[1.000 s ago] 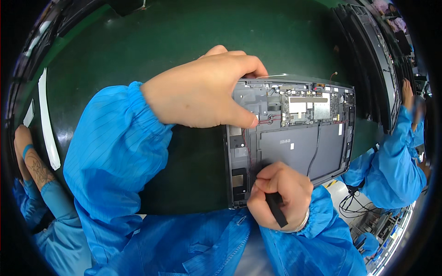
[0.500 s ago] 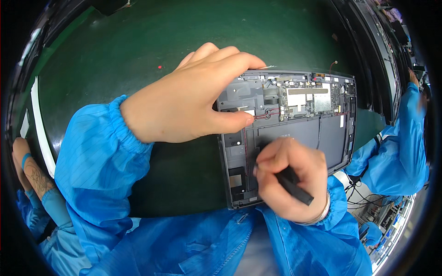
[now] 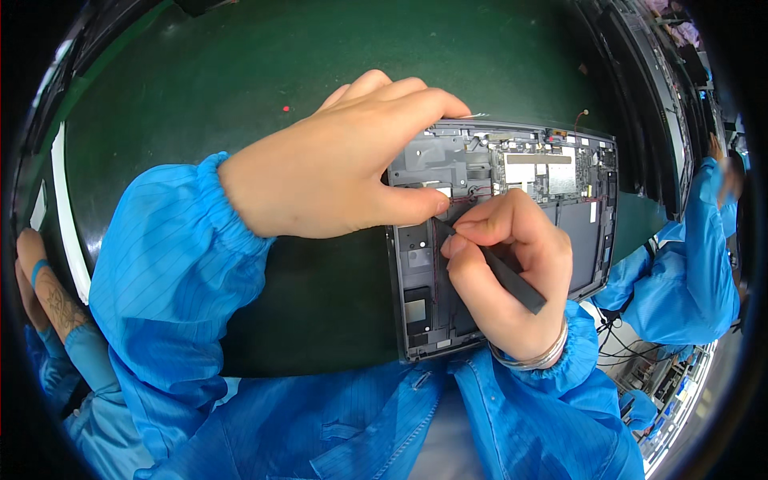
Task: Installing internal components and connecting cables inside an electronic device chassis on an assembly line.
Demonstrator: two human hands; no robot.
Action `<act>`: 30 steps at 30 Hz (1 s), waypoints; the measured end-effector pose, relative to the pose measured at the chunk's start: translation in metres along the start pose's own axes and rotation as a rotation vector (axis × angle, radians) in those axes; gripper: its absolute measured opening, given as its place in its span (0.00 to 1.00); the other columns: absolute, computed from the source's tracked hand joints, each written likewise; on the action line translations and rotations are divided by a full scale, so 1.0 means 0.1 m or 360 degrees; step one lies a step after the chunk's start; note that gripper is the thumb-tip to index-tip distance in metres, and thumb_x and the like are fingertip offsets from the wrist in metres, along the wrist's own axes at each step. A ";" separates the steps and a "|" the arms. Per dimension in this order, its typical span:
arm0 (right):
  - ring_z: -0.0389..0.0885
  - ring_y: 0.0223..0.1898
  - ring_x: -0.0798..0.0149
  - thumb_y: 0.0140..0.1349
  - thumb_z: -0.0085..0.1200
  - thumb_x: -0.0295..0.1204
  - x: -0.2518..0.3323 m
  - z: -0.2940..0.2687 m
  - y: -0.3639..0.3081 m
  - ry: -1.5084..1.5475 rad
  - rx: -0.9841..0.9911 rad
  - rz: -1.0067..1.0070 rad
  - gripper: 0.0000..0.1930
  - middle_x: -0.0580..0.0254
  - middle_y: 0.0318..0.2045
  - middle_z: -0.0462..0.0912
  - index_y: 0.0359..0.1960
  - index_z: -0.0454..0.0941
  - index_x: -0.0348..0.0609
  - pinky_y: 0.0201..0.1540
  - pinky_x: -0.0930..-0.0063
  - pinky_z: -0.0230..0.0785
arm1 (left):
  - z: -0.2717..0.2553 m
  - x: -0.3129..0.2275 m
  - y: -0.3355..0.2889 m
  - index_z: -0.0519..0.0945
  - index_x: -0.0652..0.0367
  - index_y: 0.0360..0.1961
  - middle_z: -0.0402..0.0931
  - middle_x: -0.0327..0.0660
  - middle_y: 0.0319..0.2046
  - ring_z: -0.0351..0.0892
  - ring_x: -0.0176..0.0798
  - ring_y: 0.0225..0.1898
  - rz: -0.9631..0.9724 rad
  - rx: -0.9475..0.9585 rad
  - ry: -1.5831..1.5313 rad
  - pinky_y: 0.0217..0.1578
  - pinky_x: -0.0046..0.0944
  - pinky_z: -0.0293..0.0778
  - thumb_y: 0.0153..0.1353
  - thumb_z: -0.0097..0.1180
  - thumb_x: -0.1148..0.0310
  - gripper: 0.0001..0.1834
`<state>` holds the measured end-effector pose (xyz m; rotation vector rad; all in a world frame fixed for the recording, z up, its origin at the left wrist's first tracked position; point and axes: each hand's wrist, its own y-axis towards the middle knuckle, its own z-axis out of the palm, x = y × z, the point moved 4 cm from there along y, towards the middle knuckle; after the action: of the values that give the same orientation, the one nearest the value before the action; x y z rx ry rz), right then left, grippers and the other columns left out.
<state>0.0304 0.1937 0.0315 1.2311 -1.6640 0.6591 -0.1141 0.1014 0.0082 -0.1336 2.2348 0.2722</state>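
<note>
An opened tablet lies face-down on the green table, its circuit board, metal shields and thin red wires exposed. My left hand grips its far left corner, fingers over the far edge and thumb pressed inside near the red wire. Pinched in my right hand is a flat black stick-like pry tool. The tool slants across the frame, its tip down by the red wire just below my left thumb. My right hand covers the middle of the tablet's near half.
A green mat covers the table, with a small red dot beyond my left hand. A thin wire with a round end sticks up past the tablet's far edge. Dark panels stand at right. Co-workers' arms show at both sides.
My right hand has moved farther from me, bringing the tool's tip up to the red wire beside my left thumb. My left hand and the tablet's left side have shifted slightly right.
</note>
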 end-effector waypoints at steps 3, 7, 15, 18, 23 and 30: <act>0.75 0.20 0.74 0.51 0.59 0.18 -0.02 0.00 0.01 -0.0069 0.0007 0.0055 0.08 0.61 0.18 0.76 0.25 0.71 0.37 0.24 0.79 0.68 | 0.01 0.04 0.01 0.70 0.60 0.59 0.72 0.43 0.49 0.65 0.45 0.51 -0.0038 0.0036 -0.0017 0.55 0.40 0.63 0.51 0.65 0.69 0.33; 0.74 0.16 0.71 0.51 0.61 0.20 0.16 -0.03 -0.10 -0.0247 0.0037 0.0101 0.08 0.59 0.14 0.73 0.24 0.72 0.38 0.22 0.76 0.66 | -0.04 -0.05 -0.02 0.70 0.60 0.59 0.72 0.43 0.49 0.65 0.45 0.52 -0.0017 -0.0009 -0.0019 0.55 0.41 0.63 0.51 0.65 0.68 0.33; 0.73 0.13 0.55 0.47 0.62 0.19 0.13 -0.07 -0.41 -0.0252 0.0262 0.0143 0.09 0.56 0.13 0.71 0.21 0.71 0.39 0.18 0.67 0.64 | -0.04 0.05 0.04 0.70 0.60 0.59 0.72 0.43 0.48 0.65 0.45 0.51 -0.0036 0.0003 -0.0042 0.55 0.40 0.63 0.51 0.66 0.67 0.33; 0.76 0.16 0.60 0.48 0.67 0.23 0.11 -0.25 -0.41 -0.0330 0.0256 -0.0270 0.12 0.58 0.20 0.79 0.24 0.72 0.40 0.18 0.71 0.66 | -0.05 0.03 0.05 0.70 0.60 0.59 0.73 0.43 0.49 0.66 0.45 0.51 -0.0013 -0.0020 0.0000 0.55 0.40 0.63 0.51 0.66 0.67 0.33; 0.81 0.52 0.56 0.48 0.70 0.37 -0.09 -0.72 -0.66 -0.1125 0.0430 -0.0661 0.17 0.60 0.44 0.86 0.31 0.72 0.47 0.56 0.53 0.65 | -0.04 0.02 0.04 0.68 0.60 0.60 0.73 0.45 0.51 0.66 0.47 0.51 -0.0075 -0.0004 -0.0002 0.56 0.42 0.63 0.50 0.67 0.65 0.35; 0.72 0.62 0.54 0.50 0.67 0.37 -0.19 -0.73 -0.27 -0.1098 0.0325 -0.0712 0.18 0.58 0.54 0.80 0.36 0.70 0.47 0.65 0.49 0.56 | -0.61 -0.10 -0.10 0.68 0.58 0.61 0.68 0.46 0.56 0.63 0.50 0.57 -0.0188 -0.0579 0.0407 0.60 0.45 0.60 0.55 0.65 0.65 0.32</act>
<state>0.0828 0.2528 0.0419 2.0620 -1.7781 0.1195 -0.1517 0.0774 0.0518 -0.5192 2.3967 0.6250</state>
